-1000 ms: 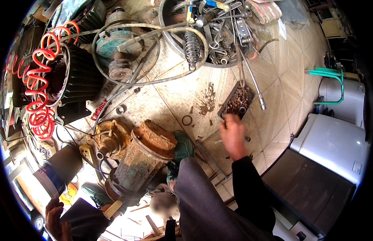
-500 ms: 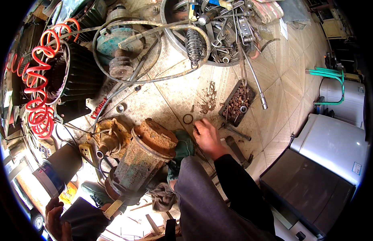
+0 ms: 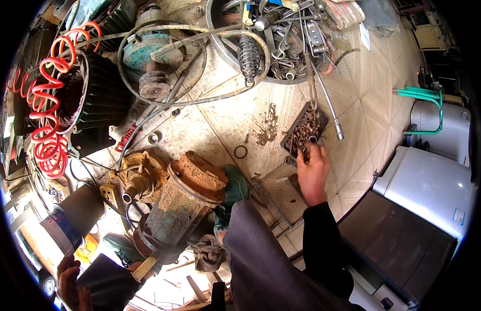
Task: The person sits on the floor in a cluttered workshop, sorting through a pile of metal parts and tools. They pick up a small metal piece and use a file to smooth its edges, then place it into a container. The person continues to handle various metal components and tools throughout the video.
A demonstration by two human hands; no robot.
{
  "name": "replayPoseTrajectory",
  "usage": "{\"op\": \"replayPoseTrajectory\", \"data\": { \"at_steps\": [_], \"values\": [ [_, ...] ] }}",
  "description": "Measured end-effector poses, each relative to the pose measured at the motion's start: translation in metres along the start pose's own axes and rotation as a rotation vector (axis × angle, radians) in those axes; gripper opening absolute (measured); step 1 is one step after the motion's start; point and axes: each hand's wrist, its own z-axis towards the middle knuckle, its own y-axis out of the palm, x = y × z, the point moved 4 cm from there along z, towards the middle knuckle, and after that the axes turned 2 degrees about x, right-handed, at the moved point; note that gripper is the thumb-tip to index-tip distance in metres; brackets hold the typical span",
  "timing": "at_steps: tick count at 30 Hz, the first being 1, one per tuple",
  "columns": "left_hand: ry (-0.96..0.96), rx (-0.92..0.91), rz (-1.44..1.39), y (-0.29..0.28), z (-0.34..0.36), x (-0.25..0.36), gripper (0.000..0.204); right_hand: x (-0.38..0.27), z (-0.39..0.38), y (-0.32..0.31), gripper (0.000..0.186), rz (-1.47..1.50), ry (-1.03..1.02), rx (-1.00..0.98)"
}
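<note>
My right hand (image 3: 313,173) reaches over the near edge of a small black tray (image 3: 286,141) of rusty bolts (image 3: 309,124). Its fingers bend together at the tray; what they hold, if anything, cannot be made out. At the lower left rim my left hand (image 3: 70,282) has its fingers loosely curved and apart, beside dark cloth, holding nothing that I can see. Between my legs leans a rusty cylindrical motor or pump housing (image 3: 175,215). A rusty flanged part with a shaft (image 3: 142,179) sits left of it. A metal ring (image 3: 241,152) and a bolt (image 3: 246,138) lie on the tiles.
A round metal basin (image 3: 217,49) full of tools stands at the far side, with a long socket handle (image 3: 335,122) nearby. A red coiled hose (image 3: 46,111) and a finned motor casing (image 3: 103,106) are at left. White boxy cabinets (image 3: 427,179) stand at right.
My right hand has moved right and away from me, from beside the ring to the bolt tray, now covering the wrench near it. My left hand has hardly moved.
</note>
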Motion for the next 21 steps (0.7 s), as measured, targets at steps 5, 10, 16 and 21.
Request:
{"op": "replayPoseTrajectory", "data": {
  "at_steps": [5, 10, 16, 21],
  "values": [
    [0.012, -0.004, 0.002, 0.003, 0.005, 0.003, 0.042, -0.036, -0.051, 0.035, 0.017, 0.263, 0.018, -0.383],
    [0.013, 0.001, 0.003, 0.001, 0.005, 0.005, 0.042, -0.038, -0.067, 0.068, 0.012, 0.193, -0.114, -0.392],
    [0.011, 0.007, 0.004, 0.002, 0.004, 0.006, 0.041, -0.047, -0.059, 0.071, 0.013, 0.128, -0.194, -0.415],
    [0.01, 0.015, 0.003, 0.003, 0.004, 0.007, 0.041, -0.04, -0.047, 0.072, 0.013, 0.284, 0.013, -0.374]
  ]
}}
